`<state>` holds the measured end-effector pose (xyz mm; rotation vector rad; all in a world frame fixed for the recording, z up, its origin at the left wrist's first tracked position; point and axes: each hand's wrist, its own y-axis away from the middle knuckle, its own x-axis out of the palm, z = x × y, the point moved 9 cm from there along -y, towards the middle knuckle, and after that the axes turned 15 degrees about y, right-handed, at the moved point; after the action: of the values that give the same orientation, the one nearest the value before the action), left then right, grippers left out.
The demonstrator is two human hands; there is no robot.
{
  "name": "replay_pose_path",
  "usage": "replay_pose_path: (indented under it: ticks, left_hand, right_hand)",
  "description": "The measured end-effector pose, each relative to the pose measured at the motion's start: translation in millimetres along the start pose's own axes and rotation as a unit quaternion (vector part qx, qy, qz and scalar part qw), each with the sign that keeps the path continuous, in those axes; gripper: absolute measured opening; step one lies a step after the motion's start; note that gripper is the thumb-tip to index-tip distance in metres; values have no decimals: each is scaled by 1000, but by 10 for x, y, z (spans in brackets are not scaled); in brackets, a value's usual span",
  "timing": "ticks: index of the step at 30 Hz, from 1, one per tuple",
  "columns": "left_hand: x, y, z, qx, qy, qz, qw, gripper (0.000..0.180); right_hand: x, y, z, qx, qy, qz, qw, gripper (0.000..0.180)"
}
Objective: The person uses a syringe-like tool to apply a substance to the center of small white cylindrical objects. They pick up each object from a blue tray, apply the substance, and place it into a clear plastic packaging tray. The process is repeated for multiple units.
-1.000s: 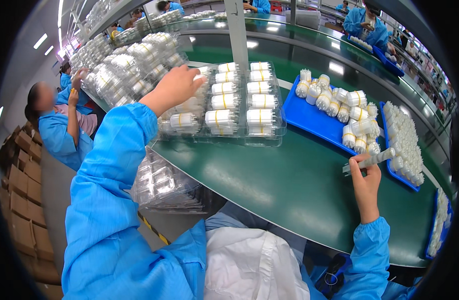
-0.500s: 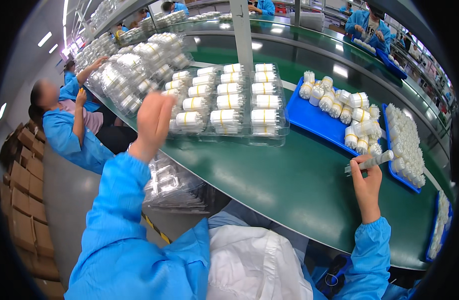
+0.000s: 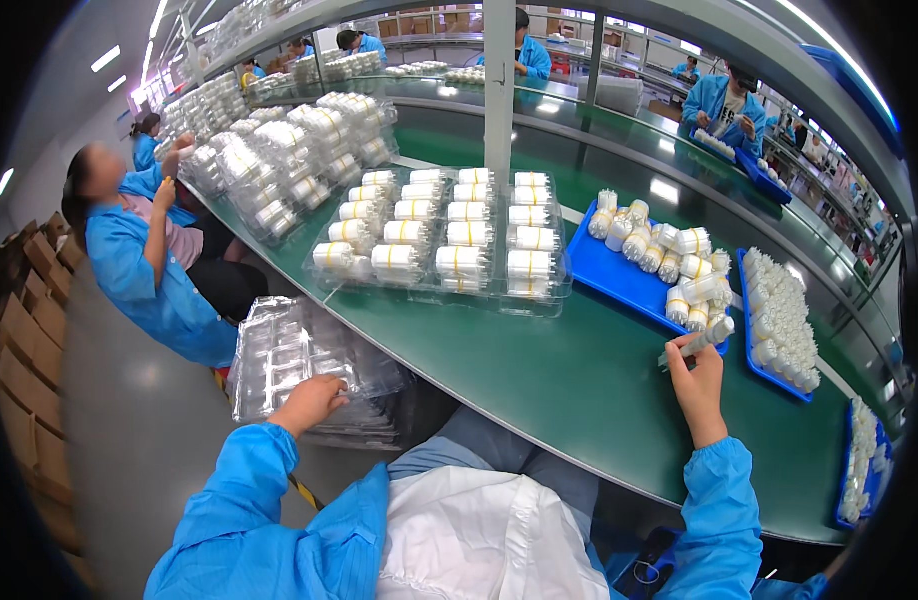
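My left hand is down at a stack of clear plastic trays beside the bench, its bent fingers closed on the edge of the top tray. Their tips are partly hidden. Over the bench my right hand grips a slim, pale, rod-shaped tool, tilted up to the right. Ahead of me a clear blister tray carries several rows of white cylinders with yellow bands. Past my right hand, more banded white cylinders lie jumbled in a blue tray.
A second blue tray of small white parts stands at the right, another blue tray beyond it. Filled clear trays are piled at the back left. A metal post rises behind the bench. A co-worker sits at left, near cardboard boxes.
My left hand has dropped from above the bench edge to the stacked clear trays. The right hand still holds the pale tool in nearly the same place. The whole view has shifted.
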<state>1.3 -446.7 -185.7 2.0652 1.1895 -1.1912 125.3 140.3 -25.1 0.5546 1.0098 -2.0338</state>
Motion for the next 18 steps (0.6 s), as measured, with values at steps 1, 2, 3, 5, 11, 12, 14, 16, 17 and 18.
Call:
replay_pose_path:
  ticks: [1, 2, 3, 5, 11, 12, 14, 16, 17, 18]
  left_hand:
    - [15, 4, 27, 13, -6, -1, 1000, 21]
    - [27, -4, 52, 27, -11, -1, 1000, 21]
    - [43, -8, 71, 40, -17, -2, 999, 20]
    - [6, 3, 34, 44, -16, -7, 999, 19]
    - [-61, 74, 143, 34, -4, -36, 999, 20]
    - [-65, 89, 200, 30, -2, -43, 999, 20]
    - [-146, 42, 118, 61, -9, -64, 996, 20]
    - [-231, 30, -22, 81, -21, -80, 993, 18]
    - [-295, 22, -130, 86, -31, -88, 992, 17]
    - [-325, 14, -201, 92, -40, -95, 990, 15]
  right_hand:
    - [10, -2, -23, 0, 9, -2, 1000, 11]
    - [14, -6, -42, 1, 17, -5, 1000, 12]
    - [16, -13, -55, 0, 22, -5, 1000, 13]
    - [27, -9, -71, 0, 33, -4, 999, 13]
    - [50, -7, -18, -18, 40, -13, 999, 14]
    - [57, -2, -23, -21, 41, -12, 999, 14]
    - [45, -12, -48, -27, 50, -13, 998, 13]
    - [28, -4, -76, -9, 47, -3, 999, 13]
    - [27, -7, -97, 0, 44, -1, 999, 13]
    - [31, 4, -121, -8, 53, 2, 999, 13]
